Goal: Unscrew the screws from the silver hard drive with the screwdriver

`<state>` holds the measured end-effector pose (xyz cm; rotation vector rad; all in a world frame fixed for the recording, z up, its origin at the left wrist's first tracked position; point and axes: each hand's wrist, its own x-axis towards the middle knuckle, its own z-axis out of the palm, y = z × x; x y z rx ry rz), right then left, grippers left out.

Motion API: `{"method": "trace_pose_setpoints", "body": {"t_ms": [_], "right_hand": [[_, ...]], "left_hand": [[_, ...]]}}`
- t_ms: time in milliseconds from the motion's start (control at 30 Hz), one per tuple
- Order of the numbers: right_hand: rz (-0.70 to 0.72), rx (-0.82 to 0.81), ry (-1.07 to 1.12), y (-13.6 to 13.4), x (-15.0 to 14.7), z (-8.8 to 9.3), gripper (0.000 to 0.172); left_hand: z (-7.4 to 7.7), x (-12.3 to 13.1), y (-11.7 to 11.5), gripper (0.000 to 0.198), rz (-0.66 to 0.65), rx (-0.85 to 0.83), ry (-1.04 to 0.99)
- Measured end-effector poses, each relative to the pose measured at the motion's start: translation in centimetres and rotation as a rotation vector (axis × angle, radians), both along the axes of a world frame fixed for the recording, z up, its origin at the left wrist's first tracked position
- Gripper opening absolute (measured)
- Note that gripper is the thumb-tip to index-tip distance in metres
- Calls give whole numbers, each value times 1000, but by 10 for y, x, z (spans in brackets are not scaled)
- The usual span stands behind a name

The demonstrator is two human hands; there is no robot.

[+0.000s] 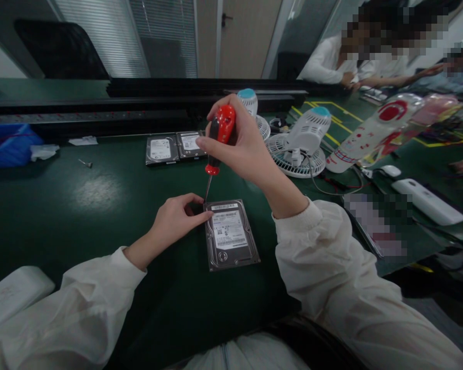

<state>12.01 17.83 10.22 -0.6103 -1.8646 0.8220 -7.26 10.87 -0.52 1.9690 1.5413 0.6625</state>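
A silver hard drive (231, 236) with a white label lies flat on the green table in front of me. My left hand (175, 213) grips its upper left corner, the thumb resting on the top face and the index finger close to the screwdriver's tip. Above the drive, my right hand (241, 144) is wrapped round the red and black handle of a screwdriver (223, 126). The screwdriver stands nearly upright, its shaft slanting down to the drive's upper left corner. Whether the tip sits in a screw is too small to tell.
Two more hard drives (162, 149) lie farther back. White fans (306, 136), a patterned bottle (366, 133), a phone (376, 226) and a power strip (428, 200) with cables stand to the right. A blue bin (11, 146) and a small screw-like part (85, 163) are at left. People sit at the far right.
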Motion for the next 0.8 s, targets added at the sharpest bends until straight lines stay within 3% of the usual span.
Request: {"method": "trace_pose_setpoints", "body": {"t_ms": [200,400,633,800], "right_hand": [[249,-181,136,-4,1,5,44],[-58,9,-28,-3,0,4,35],[165,-140,25,-7,2,9,40],[-32,-61,7,-6,0,6,39]], "left_hand": [[-1,0,0,50,6,9,1],[-1,1,1,46,1,13,-8],[-1,0,0,48,-1,9,-1],[-5,-2,2,48,2,21,-4]]}}
